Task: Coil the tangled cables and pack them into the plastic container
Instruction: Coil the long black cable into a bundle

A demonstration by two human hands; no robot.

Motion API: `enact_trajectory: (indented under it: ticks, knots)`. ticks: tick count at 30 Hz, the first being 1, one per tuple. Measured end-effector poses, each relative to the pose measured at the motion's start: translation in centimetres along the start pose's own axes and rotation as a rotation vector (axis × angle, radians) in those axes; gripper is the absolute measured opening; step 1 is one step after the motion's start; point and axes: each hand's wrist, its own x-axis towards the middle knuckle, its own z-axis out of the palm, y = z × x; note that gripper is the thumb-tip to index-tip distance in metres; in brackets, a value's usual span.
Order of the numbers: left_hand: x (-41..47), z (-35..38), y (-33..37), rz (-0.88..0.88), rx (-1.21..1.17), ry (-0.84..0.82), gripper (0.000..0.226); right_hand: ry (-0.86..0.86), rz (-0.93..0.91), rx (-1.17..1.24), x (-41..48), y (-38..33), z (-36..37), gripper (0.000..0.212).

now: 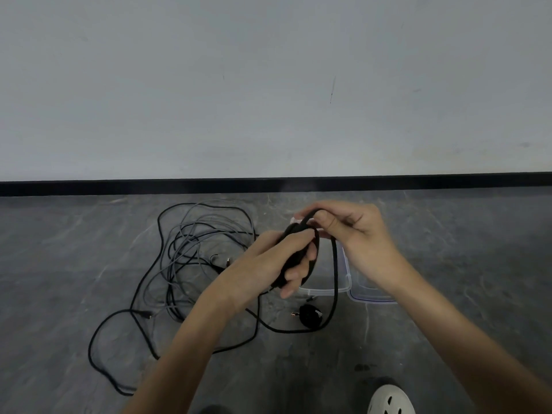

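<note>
Above container (325, 289): left hand (268, 258) grips black coil (298, 255); right hand (352, 231) pinches strand.

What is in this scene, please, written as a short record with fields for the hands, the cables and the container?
left hand: grips the black cable coil
right hand: pinches the loose strand at the top of the coil
tangled cables: grey and black, on the floor, left of the hands
plug: black, on the floor in front of the container
plastic container: clear, open, partly hidden by the hands
lid: purple-rimmed, right of the container
shoe: white, at the bottom edge
</note>
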Motion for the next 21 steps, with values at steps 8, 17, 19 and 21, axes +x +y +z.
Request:
enact_trajectory:
  ticks: [8, 17, 19, 21]
  knots:
    - [-0.01, 0.37, 0.06, -0.033, -0.002, -0.006, 0.041, 0.020, 0.088, -0.049, 0.10, 0.30, -0.01, 0.020]
    - [0.03, 0.01, -0.24, 0.059, -0.096, 0.059, 0.034, -0.099, 0.106, -0.160, -0.08, 0.47, 0.84, 0.025]
    - [0.14, 0.06, -0.30, 0.075, -0.101, 0.075, 0.034, -0.123, 0.127, -0.199, -0.20, 0.42, 0.90, 0.030]
    - [0.30, -0.04, -0.25, 0.112, -0.172, 0.104, 0.033, -0.139, 0.186, -0.195, -0.40, 0.28, 0.82, 0.031]
